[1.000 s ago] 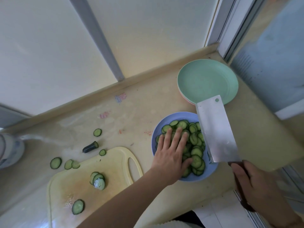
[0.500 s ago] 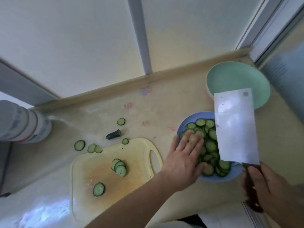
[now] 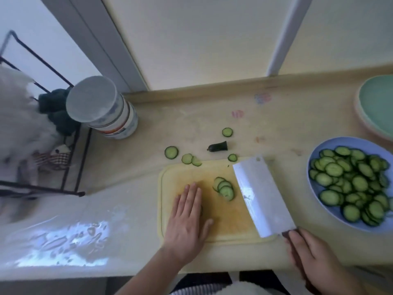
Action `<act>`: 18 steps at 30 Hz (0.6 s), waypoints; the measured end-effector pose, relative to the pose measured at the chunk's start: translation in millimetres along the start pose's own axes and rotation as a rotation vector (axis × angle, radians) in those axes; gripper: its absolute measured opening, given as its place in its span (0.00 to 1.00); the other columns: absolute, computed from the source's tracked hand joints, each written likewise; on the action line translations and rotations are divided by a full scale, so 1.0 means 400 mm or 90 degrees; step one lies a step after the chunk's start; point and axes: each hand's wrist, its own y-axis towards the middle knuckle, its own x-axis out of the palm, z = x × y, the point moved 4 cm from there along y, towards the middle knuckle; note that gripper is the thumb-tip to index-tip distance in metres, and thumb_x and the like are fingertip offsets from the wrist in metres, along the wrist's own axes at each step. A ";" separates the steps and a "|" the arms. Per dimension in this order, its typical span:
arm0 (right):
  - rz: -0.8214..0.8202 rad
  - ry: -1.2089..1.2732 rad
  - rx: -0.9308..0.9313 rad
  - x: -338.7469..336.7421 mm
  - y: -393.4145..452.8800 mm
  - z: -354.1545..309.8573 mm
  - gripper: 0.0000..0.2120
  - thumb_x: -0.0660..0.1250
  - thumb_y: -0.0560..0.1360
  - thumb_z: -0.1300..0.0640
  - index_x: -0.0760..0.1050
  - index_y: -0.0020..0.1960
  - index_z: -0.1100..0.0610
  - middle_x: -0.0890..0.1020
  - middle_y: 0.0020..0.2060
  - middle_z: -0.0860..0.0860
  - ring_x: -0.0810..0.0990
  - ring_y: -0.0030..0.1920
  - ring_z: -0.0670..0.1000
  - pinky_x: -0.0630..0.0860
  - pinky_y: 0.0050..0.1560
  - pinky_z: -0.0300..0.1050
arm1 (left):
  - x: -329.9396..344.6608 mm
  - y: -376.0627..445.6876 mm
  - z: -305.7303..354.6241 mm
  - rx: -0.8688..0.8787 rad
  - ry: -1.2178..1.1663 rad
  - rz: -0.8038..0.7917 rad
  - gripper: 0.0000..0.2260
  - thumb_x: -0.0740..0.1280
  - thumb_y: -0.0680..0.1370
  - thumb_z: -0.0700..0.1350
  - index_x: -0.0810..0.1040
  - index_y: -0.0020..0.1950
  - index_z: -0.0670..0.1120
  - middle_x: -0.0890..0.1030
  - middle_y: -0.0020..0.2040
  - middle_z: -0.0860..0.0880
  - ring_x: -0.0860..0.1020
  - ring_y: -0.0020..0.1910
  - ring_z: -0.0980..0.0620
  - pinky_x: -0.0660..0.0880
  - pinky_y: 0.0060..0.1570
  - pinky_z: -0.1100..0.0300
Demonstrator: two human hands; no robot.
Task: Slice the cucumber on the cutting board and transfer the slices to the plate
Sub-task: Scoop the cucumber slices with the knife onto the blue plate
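Cleaver: one; its blade lies tilted over the right part of the cutting board, long axis running from the board's far right corner down toward the near right corner, the handle end nearest the person and the blunt tip pointing away toward the wall.
Right hand: fingers wrapped round the cleaver's dark handle, at the counter's near edge just off the board's near right corner.
Left hand: flat, fingers straight and together, palm down on the left half of the board, fingers pointing away from the person; a dark sliver shows at its right edge, too hidden to tell what it is.
Cutting board: one, pale yellow, long axis running left to right, near the counter's front edge.
Slices on the board: a small overlapped fan, about four, in the middle of the far half, just left of the blade.
Loose slices on the counter: five beyond the board's far edge, two of them overlapping and touching that edge.
Cucumber end: one dark stub on the counter beyond the far edge, long axis left to right, cut face to the right.
Blue plate: one, at the counter's right edge, heaped with slices too many to count.
Green plate: at the far right corner, stacked on a pinkish rim.
Canister: one, white, at the far left of the counter.
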 end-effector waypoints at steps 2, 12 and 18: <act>-0.006 -0.026 -0.001 0.021 0.007 -0.007 0.14 0.61 0.79 0.48 0.80 0.40 0.49 0.84 0.30 0.52 0.82 0.29 0.56 0.78 0.34 0.46 | 0.012 0.002 -0.001 -0.006 0.047 -0.033 0.35 0.49 0.84 0.63 0.54 0.81 0.39 0.52 0.82 0.42 0.50 0.81 0.44 0.49 0.77 0.47; -0.103 -0.173 -0.062 0.084 0.047 -0.061 0.22 0.53 0.83 0.51 0.72 0.35 0.58 0.80 0.25 0.58 0.78 0.22 0.54 0.75 0.32 0.41 | 0.033 0.057 0.029 0.018 0.058 -0.030 0.36 0.43 0.84 0.65 0.56 0.80 0.37 0.56 0.81 0.39 0.56 0.80 0.41 0.52 0.75 0.45; -0.166 -0.212 -0.098 0.123 0.041 -0.084 0.22 0.52 0.83 0.49 0.71 0.35 0.58 0.79 0.23 0.56 0.77 0.22 0.52 0.77 0.38 0.44 | 0.041 0.076 0.040 0.020 0.027 0.005 0.37 0.44 0.83 0.66 0.50 0.81 0.39 0.52 0.82 0.41 0.53 0.81 0.43 0.51 0.76 0.48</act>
